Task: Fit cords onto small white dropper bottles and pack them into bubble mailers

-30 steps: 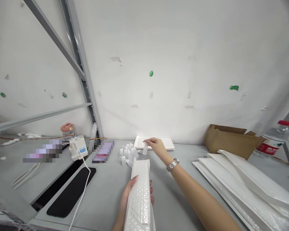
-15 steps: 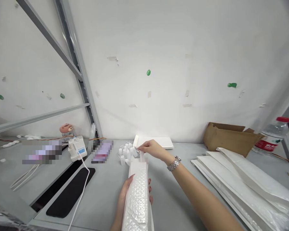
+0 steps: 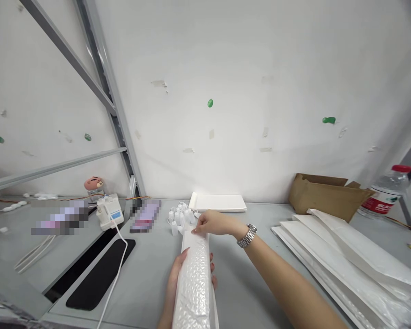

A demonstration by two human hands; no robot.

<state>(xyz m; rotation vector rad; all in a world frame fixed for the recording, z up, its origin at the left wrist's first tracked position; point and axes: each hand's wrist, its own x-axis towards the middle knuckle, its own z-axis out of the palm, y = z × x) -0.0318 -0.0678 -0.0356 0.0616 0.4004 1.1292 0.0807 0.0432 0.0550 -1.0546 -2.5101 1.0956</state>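
A long white bubble-wrap packet point(image 3: 193, 283) points away from me at the bottom centre. My left hand point(image 3: 178, 274) is wrapped round it from below, thumb on the left edge and fingertips showing on the right. At the packet's far end, my right hand point(image 3: 208, 223) is closed in a pinch on its top flap; a metal watch point(image 3: 247, 236) is on that wrist. Just beyond lies a cluster of small white plastic pieces point(image 3: 178, 217), partly hidden by the packet's end. Behind my right hand is a flat white box point(image 3: 222, 202).
White bubble mailers point(image 3: 342, 256) are stacked at the right, near an open brown carton point(image 3: 325, 196) and a red-capped bottle point(image 3: 385, 192). On the left are a power strip point(image 3: 110, 212) with a white cable, a black flat pad point(image 3: 101, 274) and a pixelated purple item point(image 3: 146, 216).
My right hand has moved down and slightly toward me, onto the packet's far end. The raised clear strip at that end no longer shows. My left hand keeps its hold.
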